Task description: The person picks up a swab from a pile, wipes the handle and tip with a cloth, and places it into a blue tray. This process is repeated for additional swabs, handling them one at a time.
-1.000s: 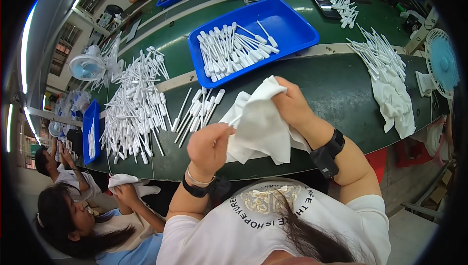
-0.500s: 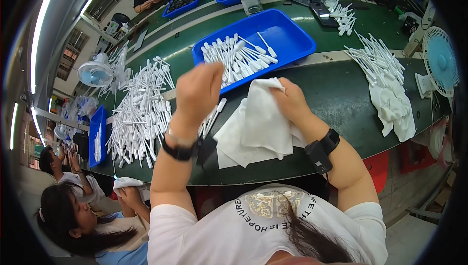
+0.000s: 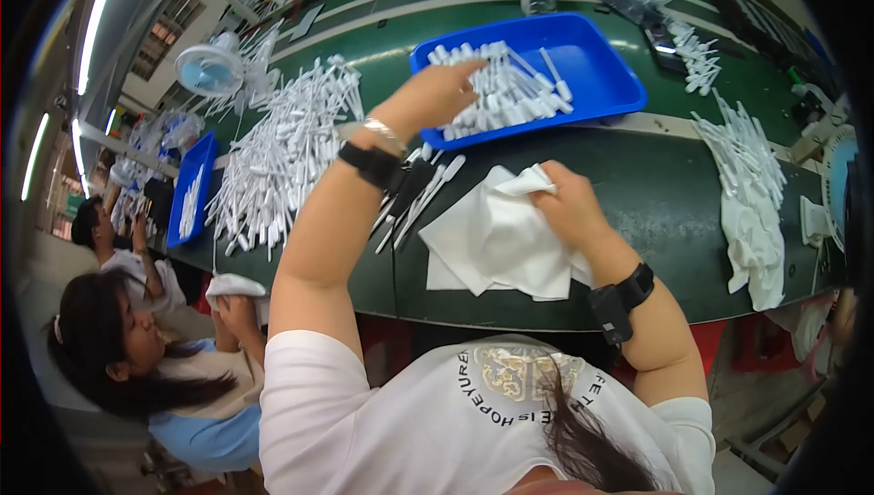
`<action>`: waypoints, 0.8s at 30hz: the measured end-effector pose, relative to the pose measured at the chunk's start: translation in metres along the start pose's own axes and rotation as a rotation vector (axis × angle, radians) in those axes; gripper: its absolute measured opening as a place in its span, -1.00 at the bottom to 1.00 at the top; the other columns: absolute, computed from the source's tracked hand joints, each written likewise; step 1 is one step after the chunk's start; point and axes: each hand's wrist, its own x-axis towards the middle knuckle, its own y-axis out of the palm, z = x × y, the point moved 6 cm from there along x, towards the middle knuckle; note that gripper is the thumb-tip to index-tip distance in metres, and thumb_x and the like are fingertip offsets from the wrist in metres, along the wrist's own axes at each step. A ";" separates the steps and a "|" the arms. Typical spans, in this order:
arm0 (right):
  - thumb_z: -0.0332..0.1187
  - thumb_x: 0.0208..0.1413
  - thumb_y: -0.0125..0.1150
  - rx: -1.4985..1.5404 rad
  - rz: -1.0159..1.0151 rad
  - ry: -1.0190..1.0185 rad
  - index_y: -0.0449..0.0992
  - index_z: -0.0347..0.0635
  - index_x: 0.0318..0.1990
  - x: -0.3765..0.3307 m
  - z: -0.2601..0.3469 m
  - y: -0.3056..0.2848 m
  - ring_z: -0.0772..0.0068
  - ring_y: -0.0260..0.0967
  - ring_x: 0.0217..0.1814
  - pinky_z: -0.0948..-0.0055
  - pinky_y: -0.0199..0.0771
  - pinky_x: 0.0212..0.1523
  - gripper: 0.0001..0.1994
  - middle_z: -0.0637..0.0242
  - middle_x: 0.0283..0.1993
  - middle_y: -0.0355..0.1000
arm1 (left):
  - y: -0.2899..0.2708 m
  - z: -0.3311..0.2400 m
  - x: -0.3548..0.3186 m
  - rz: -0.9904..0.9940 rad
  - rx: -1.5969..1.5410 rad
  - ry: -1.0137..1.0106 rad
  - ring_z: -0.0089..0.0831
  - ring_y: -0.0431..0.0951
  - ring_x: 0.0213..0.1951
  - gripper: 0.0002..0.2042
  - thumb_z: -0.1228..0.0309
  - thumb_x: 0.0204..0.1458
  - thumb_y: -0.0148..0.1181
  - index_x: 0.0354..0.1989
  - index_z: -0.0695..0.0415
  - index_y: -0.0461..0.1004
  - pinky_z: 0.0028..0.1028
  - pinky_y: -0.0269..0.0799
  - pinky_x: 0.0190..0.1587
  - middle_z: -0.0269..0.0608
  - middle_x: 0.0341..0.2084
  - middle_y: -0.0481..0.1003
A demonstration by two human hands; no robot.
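Many bulbed white pipettes (image 3: 512, 97); left hand (image 3: 432, 96) there (I can't tell its grip), right hand (image 3: 574, 208) clutching white cloth (image 3: 510, 233); black-lettered T-shirt (image 3: 382, 413).

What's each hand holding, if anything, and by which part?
Right hand: the cloth, by its upper right edge. Left hand, at the white sticks: cannot tell whether it holds any.

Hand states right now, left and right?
Left hand: over white bulb-ended plastic droppers in the blue rectangular tray; grip cannot be told.
Right hand: closed, holding a white fabric cloth.
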 end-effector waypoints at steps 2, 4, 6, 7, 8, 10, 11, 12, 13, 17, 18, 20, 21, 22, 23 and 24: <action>-0.46 -0.05 0.06 0.010 -0.008 0.004 0.41 -0.23 -0.28 -0.001 0.003 -0.002 0.41 0.37 -0.34 0.50 0.32 -0.30 -0.85 0.21 -0.38 0.43 | -0.032 0.008 -0.033 -0.104 -0.155 -0.068 -0.34 0.51 -0.43 -0.68 0.47 -0.08 0.06 -0.09 0.20 0.36 -0.49 0.39 -0.36 -0.10 -0.48 0.50; -0.47 -0.05 0.06 0.019 0.020 0.011 0.41 -0.24 -0.28 -0.004 0.004 -0.001 0.43 0.36 -0.34 0.50 0.32 -0.30 -0.86 0.22 -0.38 0.43 | -0.046 0.037 -0.075 -0.031 -0.163 -0.235 -0.39 0.51 -0.46 -0.73 0.47 -0.08 0.07 -0.16 0.22 0.40 -0.49 0.39 -0.38 -0.14 -0.52 0.49; -0.47 -0.05 0.06 -0.013 0.026 0.017 0.41 -0.24 -0.29 -0.002 0.005 0.001 0.46 0.36 -0.34 0.51 0.32 -0.29 -0.86 0.23 -0.38 0.43 | -0.049 0.062 -0.112 0.029 -0.175 -0.390 -0.43 0.50 -0.49 -0.78 0.48 -0.08 0.07 -0.22 0.24 0.43 -0.50 0.38 -0.40 -0.18 -0.55 0.48; -0.47 -0.05 0.06 -0.005 0.039 0.011 0.41 -0.24 -0.29 -0.002 0.007 0.002 0.46 0.36 -0.34 0.51 0.32 -0.29 -0.86 0.23 -0.38 0.43 | -0.040 0.075 -0.130 0.095 -0.096 -0.425 -0.42 0.50 -0.51 -0.82 0.46 -0.09 0.08 -0.30 0.25 0.46 -0.48 0.38 -0.42 -0.18 -0.58 0.48; -0.47 -0.04 0.05 -0.006 0.055 0.010 0.41 -0.25 -0.29 -0.003 0.009 0.005 0.46 0.36 -0.34 0.52 0.32 -0.29 -0.86 0.23 -0.37 0.44 | -0.031 0.088 -0.146 0.161 -0.019 -0.457 -0.42 0.49 -0.54 -0.85 0.44 -0.10 0.10 -0.37 0.25 0.48 -0.47 0.37 -0.44 -0.17 -0.61 0.48; -0.48 -0.04 0.05 -0.018 0.079 0.013 0.41 -0.25 -0.29 -0.005 0.011 0.008 0.48 0.35 -0.34 0.52 0.32 -0.29 -0.86 0.25 -0.37 0.44 | -0.018 0.091 -0.165 0.212 0.027 -0.548 -0.39 0.49 -0.56 -0.84 0.42 -0.11 0.12 -0.41 0.26 0.48 -0.46 0.36 -0.46 -0.16 -0.63 0.47; -0.48 -0.04 0.05 -0.022 0.082 0.011 0.41 -0.25 -0.29 -0.005 0.010 0.009 0.48 0.35 -0.34 0.52 0.32 -0.29 -0.86 0.25 -0.37 0.44 | -0.008 0.095 -0.173 0.268 0.069 -0.626 -0.37 0.48 -0.57 -0.83 0.39 -0.13 0.14 -0.44 0.26 0.47 -0.44 0.35 -0.48 -0.15 -0.65 0.46; -0.46 -0.06 0.05 -0.001 0.072 0.018 0.41 -0.25 -0.29 -0.005 0.009 0.009 0.36 0.37 -0.34 0.48 0.33 -0.30 -0.85 0.19 -0.38 0.43 | 0.000 0.097 -0.178 0.264 0.066 -0.627 -0.37 0.48 -0.57 -0.83 0.39 -0.13 0.14 -0.44 0.26 0.47 -0.44 0.35 -0.48 -0.15 -0.65 0.46; -0.45 -0.08 0.06 0.020 0.061 0.024 0.40 -0.24 -0.29 -0.005 0.007 0.009 0.25 0.39 -0.34 0.44 0.34 -0.31 -0.84 0.14 -0.38 0.43 | 0.007 0.099 -0.181 0.205 0.089 -0.596 -0.35 0.46 -0.59 -0.82 0.38 -0.14 0.16 -0.46 0.26 0.47 -0.44 0.35 -0.49 -0.14 -0.65 0.46; -0.45 -0.10 0.05 0.031 0.060 0.023 0.40 -0.24 -0.29 -0.005 0.008 0.013 0.17 0.41 -0.34 0.41 0.34 -0.32 -0.83 0.10 -0.39 0.44 | 0.011 0.103 -0.191 0.069 0.092 -0.542 -0.36 0.43 -0.63 -0.81 0.35 -0.15 0.18 -0.49 0.27 0.45 -0.45 0.32 -0.52 -0.15 -0.67 0.44; -0.45 -0.10 0.05 0.029 0.064 0.020 0.40 -0.24 -0.29 -0.005 0.010 0.014 0.18 0.41 -0.34 0.42 0.35 -0.32 -0.83 0.11 -0.38 0.44 | 0.009 0.106 -0.195 0.055 0.050 -0.548 -0.40 0.42 -0.63 -0.81 0.36 -0.14 0.18 -0.50 0.26 0.45 -0.47 0.31 -0.53 -0.18 -0.68 0.44; -0.47 -0.08 0.04 0.027 0.064 0.017 0.41 -0.24 -0.29 -0.007 0.012 0.010 0.30 0.39 -0.34 0.46 0.34 -0.31 -0.84 0.17 -0.38 0.44 | 0.003 0.104 -0.197 0.041 0.004 -0.542 -0.44 0.40 -0.64 -0.81 0.36 -0.13 0.18 -0.51 0.26 0.45 -0.49 0.30 -0.54 -0.21 -0.69 0.43; -0.48 -0.06 0.04 0.029 0.062 0.019 0.41 -0.25 -0.28 -0.006 0.012 0.009 0.42 0.36 -0.34 0.50 0.33 -0.30 -0.85 0.23 -0.38 0.44 | -0.003 0.100 -0.198 0.001 -0.143 -0.593 -0.50 0.38 -0.64 -0.82 0.36 -0.11 0.17 -0.49 0.26 0.44 -0.54 0.28 -0.55 -0.24 -0.69 0.42; -0.49 -0.04 0.03 0.030 0.059 0.022 0.42 -0.25 -0.28 -0.006 0.012 0.007 0.53 0.34 -0.34 0.54 0.32 -0.29 -0.86 0.29 -0.38 0.43 | -0.009 0.095 -0.201 -0.037 -0.291 -0.642 -0.55 0.36 -0.64 -0.82 0.36 -0.09 0.15 -0.48 0.25 0.44 -0.58 0.26 -0.56 -0.28 -0.69 0.42; -0.49 -0.04 0.03 0.026 0.046 0.028 0.42 -0.25 -0.28 -0.006 0.013 0.005 0.53 0.34 -0.34 0.54 0.32 -0.29 -0.86 0.29 -0.38 0.43 | -0.011 0.088 -0.201 -0.072 -0.441 -0.688 -0.61 0.34 -0.64 -0.83 0.37 -0.06 0.14 -0.47 0.25 0.44 -0.62 0.24 -0.57 -0.32 -0.69 0.41; -0.50 -0.03 0.02 0.063 0.080 -0.012 0.41 -0.25 -0.27 -0.007 0.018 0.005 0.54 0.33 -0.33 0.55 0.32 -0.28 -0.85 0.30 -0.37 0.43 | -0.013 0.072 -0.199 -0.062 -0.446 -0.671 -0.61 0.34 -0.64 -0.83 0.37 -0.06 0.14 -0.47 0.25 0.44 -0.62 0.24 -0.57 -0.32 -0.69 0.41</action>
